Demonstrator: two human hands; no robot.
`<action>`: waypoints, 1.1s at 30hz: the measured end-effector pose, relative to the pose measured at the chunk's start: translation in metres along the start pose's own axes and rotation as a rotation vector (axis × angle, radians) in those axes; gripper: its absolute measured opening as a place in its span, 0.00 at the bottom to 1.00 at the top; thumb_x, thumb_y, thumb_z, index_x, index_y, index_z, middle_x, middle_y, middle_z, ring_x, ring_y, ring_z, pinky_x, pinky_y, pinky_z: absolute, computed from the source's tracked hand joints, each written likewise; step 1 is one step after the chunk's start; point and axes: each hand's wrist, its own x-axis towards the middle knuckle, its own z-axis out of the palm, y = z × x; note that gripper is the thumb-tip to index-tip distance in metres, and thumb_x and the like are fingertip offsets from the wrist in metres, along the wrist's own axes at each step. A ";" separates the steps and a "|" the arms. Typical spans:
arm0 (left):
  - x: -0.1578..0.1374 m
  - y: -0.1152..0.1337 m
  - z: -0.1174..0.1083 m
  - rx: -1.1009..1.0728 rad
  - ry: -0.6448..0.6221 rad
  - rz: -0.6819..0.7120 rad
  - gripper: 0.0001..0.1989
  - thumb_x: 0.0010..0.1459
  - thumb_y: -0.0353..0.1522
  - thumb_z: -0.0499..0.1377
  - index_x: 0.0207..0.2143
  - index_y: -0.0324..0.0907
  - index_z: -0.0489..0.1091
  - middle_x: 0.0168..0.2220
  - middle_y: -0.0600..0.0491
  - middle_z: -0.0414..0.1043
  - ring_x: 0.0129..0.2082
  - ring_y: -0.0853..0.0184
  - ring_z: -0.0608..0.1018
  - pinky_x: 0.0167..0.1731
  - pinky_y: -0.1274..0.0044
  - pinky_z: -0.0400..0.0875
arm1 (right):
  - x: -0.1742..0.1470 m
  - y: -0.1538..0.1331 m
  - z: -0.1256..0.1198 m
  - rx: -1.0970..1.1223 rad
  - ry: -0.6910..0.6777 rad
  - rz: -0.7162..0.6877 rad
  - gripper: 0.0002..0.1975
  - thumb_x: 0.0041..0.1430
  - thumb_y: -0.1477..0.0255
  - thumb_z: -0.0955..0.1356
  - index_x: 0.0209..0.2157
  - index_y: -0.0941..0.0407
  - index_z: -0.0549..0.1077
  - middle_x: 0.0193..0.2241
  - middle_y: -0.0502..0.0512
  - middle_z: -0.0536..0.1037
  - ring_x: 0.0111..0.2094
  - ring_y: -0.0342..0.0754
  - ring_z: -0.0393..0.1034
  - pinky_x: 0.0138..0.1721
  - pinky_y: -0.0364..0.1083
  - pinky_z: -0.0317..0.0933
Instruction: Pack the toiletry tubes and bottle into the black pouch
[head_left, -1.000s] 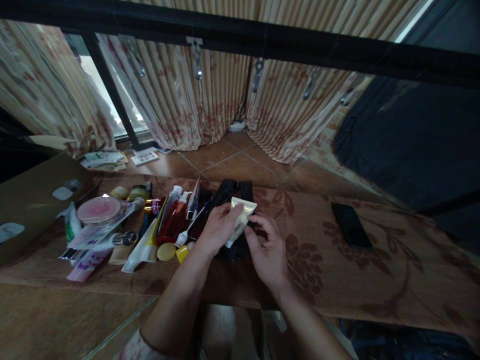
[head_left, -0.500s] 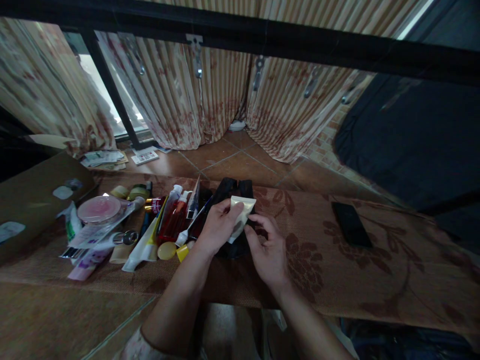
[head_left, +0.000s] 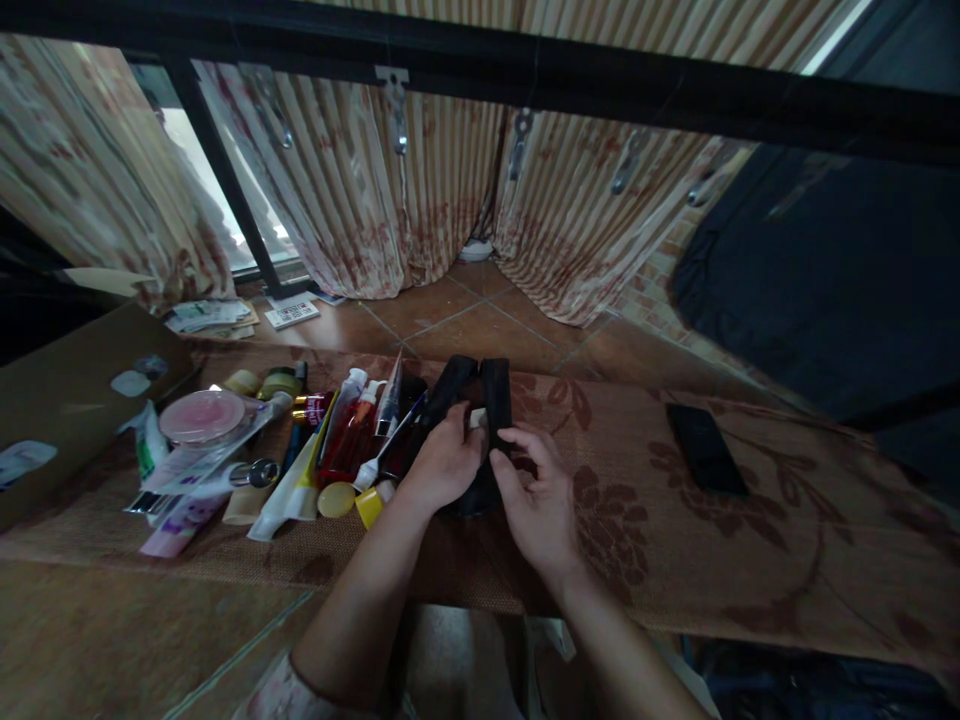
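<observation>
My left hand [head_left: 448, 462] is closed around a small pale tube [head_left: 478, 418] inside the mouth of a black pouch [head_left: 496, 385]. Only a light end of the tube shows past my fingers; the rest is hidden. At the pouch's right side is my right hand [head_left: 541, 505], thumb and fingers curved and apart, the tips by the pouch's edge. Whether they touch it I cannot tell. Close by on the left lie a red pump bottle [head_left: 351, 435], a white-handled brush [head_left: 367, 472], a yellow cap [head_left: 368, 508] and a round yellowish lid [head_left: 337, 499].
Several tubes and bottles crowd the left of the cloth-covered table [head_left: 600, 440], with a pink round container [head_left: 202, 416] on top. A cardboard box [head_left: 82, 375] stands at far left. A black phone [head_left: 706, 450] lies at right.
My left hand has lowered the pale tube into the black pouch, so that most of it is now out of sight. My right hand has stayed nearly still.
</observation>
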 end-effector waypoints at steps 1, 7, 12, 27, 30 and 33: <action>0.001 -0.001 0.001 -0.018 0.002 -0.001 0.24 0.58 0.28 0.53 0.57 0.33 0.61 0.49 0.39 0.74 0.48 0.57 0.76 0.51 0.67 0.67 | 0.000 0.000 0.000 -0.002 0.000 0.002 0.10 0.59 0.71 0.66 0.43 0.52 0.73 0.46 0.55 0.73 0.47 0.49 0.69 0.48 0.50 0.64; 0.001 0.004 -0.002 -0.088 0.065 0.041 0.25 0.53 0.23 0.55 0.55 0.34 0.65 0.53 0.39 0.71 0.52 0.58 0.74 0.55 0.66 0.65 | -0.001 0.001 0.001 0.014 -0.002 0.022 0.10 0.60 0.70 0.66 0.43 0.52 0.73 0.46 0.56 0.72 0.47 0.49 0.69 0.46 0.49 0.66; -0.009 0.025 -0.018 -0.384 0.117 0.230 0.14 0.56 0.29 0.59 0.46 0.39 0.72 0.44 0.46 0.77 0.45 0.62 0.78 0.49 0.69 0.71 | -0.001 0.000 -0.001 0.009 0.005 0.015 0.09 0.60 0.69 0.66 0.42 0.52 0.74 0.50 0.58 0.70 0.50 0.51 0.68 0.47 0.51 0.66; 0.005 0.000 -0.044 -0.148 0.422 0.021 0.24 0.50 0.40 0.64 0.47 0.36 0.71 0.42 0.45 0.75 0.40 0.60 0.77 0.42 0.69 0.71 | -0.023 -0.024 0.008 -0.244 -0.175 -0.490 0.11 0.56 0.65 0.70 0.40 0.52 0.72 0.45 0.55 0.76 0.46 0.51 0.71 0.58 0.58 0.54; 0.002 -0.002 -0.042 0.060 0.311 0.018 0.25 0.49 0.37 0.64 0.50 0.38 0.69 0.45 0.44 0.75 0.40 0.59 0.77 0.43 0.68 0.71 | -0.025 -0.022 0.012 -0.320 -0.263 -0.455 0.12 0.57 0.66 0.70 0.43 0.52 0.72 0.42 0.54 0.78 0.44 0.50 0.71 0.60 0.58 0.50; 0.000 -0.002 -0.042 0.098 0.207 0.028 0.22 0.50 0.29 0.60 0.50 0.38 0.69 0.43 0.46 0.76 0.39 0.60 0.78 0.42 0.69 0.71 | -0.023 -0.019 0.013 -0.405 -0.330 -0.385 0.15 0.55 0.70 0.70 0.46 0.52 0.71 0.39 0.53 0.78 0.42 0.51 0.71 0.60 0.58 0.48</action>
